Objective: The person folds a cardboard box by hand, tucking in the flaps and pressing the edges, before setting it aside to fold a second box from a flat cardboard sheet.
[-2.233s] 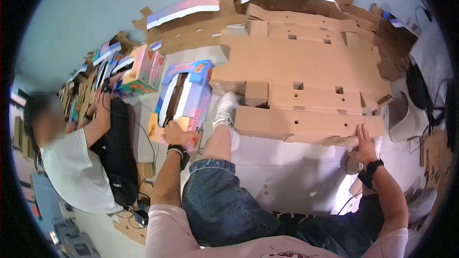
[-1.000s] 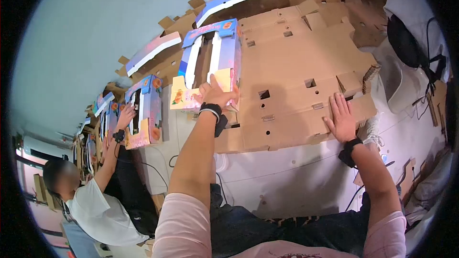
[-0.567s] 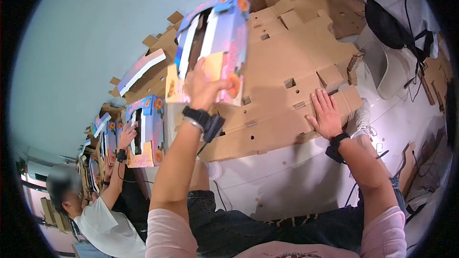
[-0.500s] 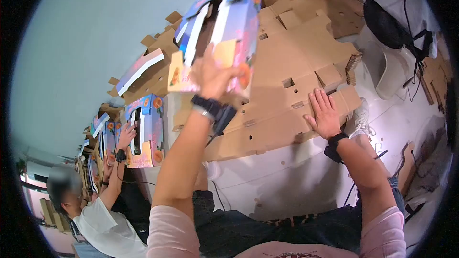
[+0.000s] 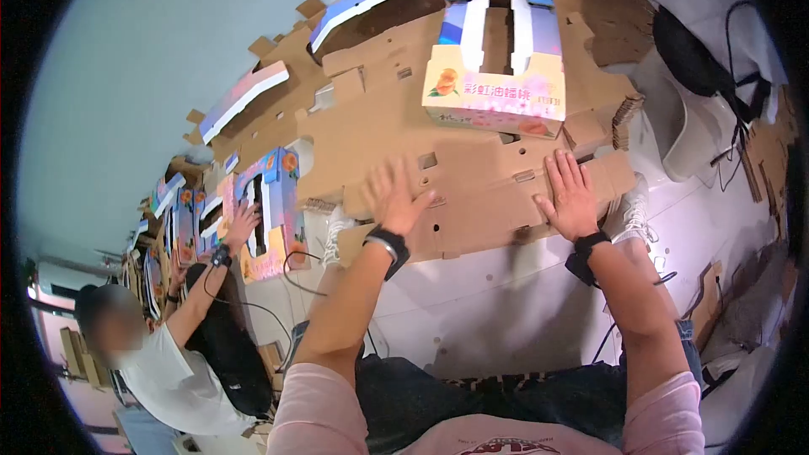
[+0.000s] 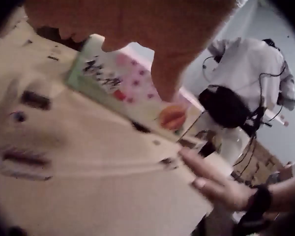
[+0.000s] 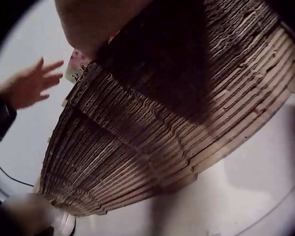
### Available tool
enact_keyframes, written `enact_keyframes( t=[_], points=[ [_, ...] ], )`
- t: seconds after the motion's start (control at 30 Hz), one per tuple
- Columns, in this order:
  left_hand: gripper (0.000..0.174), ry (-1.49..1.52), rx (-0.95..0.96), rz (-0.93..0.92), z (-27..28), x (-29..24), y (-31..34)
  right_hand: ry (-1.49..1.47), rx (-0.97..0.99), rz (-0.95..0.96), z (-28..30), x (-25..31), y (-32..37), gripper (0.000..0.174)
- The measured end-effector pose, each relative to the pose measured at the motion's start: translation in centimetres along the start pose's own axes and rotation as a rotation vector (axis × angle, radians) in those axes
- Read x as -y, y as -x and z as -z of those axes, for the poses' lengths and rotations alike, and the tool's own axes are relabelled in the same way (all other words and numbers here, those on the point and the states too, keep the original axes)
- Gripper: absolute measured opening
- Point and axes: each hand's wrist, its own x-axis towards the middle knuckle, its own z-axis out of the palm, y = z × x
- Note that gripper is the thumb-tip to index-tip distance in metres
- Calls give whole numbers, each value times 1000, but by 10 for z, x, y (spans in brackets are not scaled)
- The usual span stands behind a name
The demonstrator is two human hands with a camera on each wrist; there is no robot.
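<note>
A folded carton (image 5: 497, 94) with a yellow front, blue top and white-edged opening sits on the right part of a stack of flat cardboard sheets (image 5: 371, 131). My left hand (image 5: 394, 195), blurred, is over the near left of the stack, fingers spread and holding nothing. In the left wrist view the carton's printed side (image 6: 132, 83) shows beyond that hand. My right hand (image 5: 573, 195) rests flat on the near right edge of the stack, just in front of the carton. From the right wrist, the layered sheet edges (image 7: 152, 142) are visible below that hand (image 7: 98, 24).
On the left, another person (image 5: 160, 371) reaches to a similar carton (image 5: 274, 211), with more cartons beyond. Cardboard with coloured flaps (image 5: 379, 0) lines the wall. A white stool (image 5: 674, 118) with a black bag (image 5: 687, 55) stands right. Cables run over the floor.
My left hand has carried the carton from the left floor up onto the stack, set it down at the right and let go. The right hand stays on the stack's edge.
</note>
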Motion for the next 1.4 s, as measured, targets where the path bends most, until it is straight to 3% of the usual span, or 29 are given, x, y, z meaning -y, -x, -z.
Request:
enact_keyframes(
  t=[0.07,0.13,0.33,0.43,0.57,0.63,0.67,0.73,0.87,1.0,1.1,1.13,1.2,1.4],
  points=[
    [94,-22,-23,85,-27,53,27,4,13,6,0,2,-1,75],
    [92,-35,-45,168,-28,65,38,36,23,-2,1,2,-2,75],
    [85,-24,-12,203,-26,66,39,50,51,23,-3,1,-2,73],
    [76,-68,-160,131,-32,65,48,104,103,-42,-5,3,1,73],
    [72,-43,-146,136,-28,65,54,113,103,-15,-1,7,-1,72],
    [71,-69,-145,70,-29,66,56,-161,39,-27,9,5,-5,73],
    [71,-43,-154,80,-30,65,56,-137,39,-9,15,4,-12,73],
    [71,-76,-171,56,-30,65,58,-255,-178,-102,26,16,-23,76],
    [71,-62,-200,53,-30,64,59,-150,-370,111,70,54,-64,77],
    [70,-64,-209,72,-34,62,57,-172,-317,212,65,52,-126,79],
    [70,-78,-225,75,-32,61,57,-205,-43,159,49,47,-167,85],
    [70,-76,-217,70,-30,60,57,-216,-35,172,43,49,-171,85],
    [70,-83,-223,83,-31,60,57,52,2,88,47,56,-175,87],
    [71,-61,-233,89,-29,58,57,180,-34,97,41,53,-181,86]
  ],
)
